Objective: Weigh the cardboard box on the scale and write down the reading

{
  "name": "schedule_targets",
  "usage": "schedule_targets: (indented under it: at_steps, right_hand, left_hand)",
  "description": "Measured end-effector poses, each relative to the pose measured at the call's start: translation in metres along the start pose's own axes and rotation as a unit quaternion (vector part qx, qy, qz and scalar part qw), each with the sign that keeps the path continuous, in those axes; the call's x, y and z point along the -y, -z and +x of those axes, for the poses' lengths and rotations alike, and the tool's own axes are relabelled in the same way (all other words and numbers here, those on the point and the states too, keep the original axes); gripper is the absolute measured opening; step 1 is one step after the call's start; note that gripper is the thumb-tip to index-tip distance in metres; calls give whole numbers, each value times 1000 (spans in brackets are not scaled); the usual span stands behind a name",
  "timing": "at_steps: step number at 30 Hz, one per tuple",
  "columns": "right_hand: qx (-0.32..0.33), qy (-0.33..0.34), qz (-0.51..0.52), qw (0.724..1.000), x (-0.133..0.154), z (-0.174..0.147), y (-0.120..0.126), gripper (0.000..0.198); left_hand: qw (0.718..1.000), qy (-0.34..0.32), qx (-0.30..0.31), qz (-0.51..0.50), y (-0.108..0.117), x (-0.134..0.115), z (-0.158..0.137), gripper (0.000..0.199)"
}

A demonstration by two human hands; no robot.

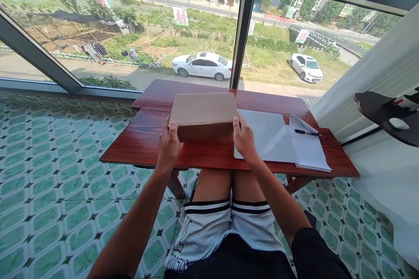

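A closed brown cardboard box (203, 111) is held level between my two hands, over the left part of the dark red wooden table (137, 141). My left hand (168, 144) grips its left near corner, thumb on the near side. On the right near corner, my right hand (244, 135) grips it the same way. The fingers of both hands are partly hidden behind the box. Just right of my right hand lies a flat silver-grey panel, like a closed laptop (266, 135). I cannot tell whether the box's underside touches the table.
Sheets of paper (309, 150) with a black pen (306, 132) on them lie at the table's right. A dark shelf (386, 115) bearing a white mouse-shaped object (398, 124) juts in at the right, near a white curtain (366, 74). Large windows stand behind the table.
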State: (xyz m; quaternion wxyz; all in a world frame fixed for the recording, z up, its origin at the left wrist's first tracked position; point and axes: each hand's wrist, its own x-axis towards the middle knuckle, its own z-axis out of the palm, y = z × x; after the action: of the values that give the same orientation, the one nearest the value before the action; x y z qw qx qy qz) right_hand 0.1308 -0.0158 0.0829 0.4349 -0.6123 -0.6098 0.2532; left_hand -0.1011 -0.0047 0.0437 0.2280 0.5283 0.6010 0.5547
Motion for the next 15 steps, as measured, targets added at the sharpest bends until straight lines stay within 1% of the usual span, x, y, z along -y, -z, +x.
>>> schedule_targets:
  at_steps: [3,6,11,15]
  right_hand:
    - [-20,-12,-6,1000,-3,2,16,58]
    - [-51,-23,-9,998,-11,4,34,57]
    - [-113,-17,4,993,-28,4,67,57]
    - [-145,-50,-11,988,-41,2,95,57]
  left_hand:
    - [1000,20,1,15,-13,-18,-3,61]
    - [1000,2,19,8,-29,-31,-5,64]
    - [997,-32,69,-6,-60,-55,-9,66]
    - [993,-53,109,-10,-85,-74,-16,63]
